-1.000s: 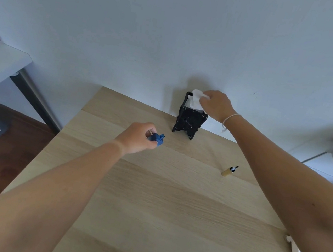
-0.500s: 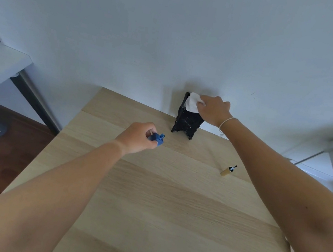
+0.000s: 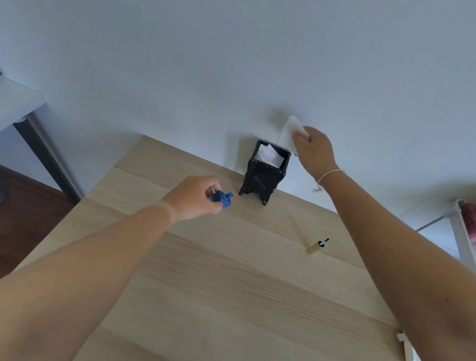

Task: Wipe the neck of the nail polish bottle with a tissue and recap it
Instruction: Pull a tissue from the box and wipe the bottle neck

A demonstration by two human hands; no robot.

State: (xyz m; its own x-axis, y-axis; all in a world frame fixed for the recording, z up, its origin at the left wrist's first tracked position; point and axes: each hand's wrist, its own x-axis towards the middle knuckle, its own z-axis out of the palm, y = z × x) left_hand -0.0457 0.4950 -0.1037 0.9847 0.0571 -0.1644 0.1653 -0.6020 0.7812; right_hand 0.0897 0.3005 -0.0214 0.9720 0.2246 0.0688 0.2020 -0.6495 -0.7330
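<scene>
nearby, cap (image 3: 316,246) lies on table (image 3: 241,305) beside tissue holder (image 3: 264,173).

Soft daylight, wide-angle edge distortion.

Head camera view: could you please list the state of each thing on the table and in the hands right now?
Nail polish bottle: uncapped, tilted, held in the left hand.
Cap with brush: off the bottle, lying on its side on the table.
Tissue: pulled clear of the holder, pinched in the right hand.
Black tissue holder: upright, open-topped, more tissues inside.
</scene>
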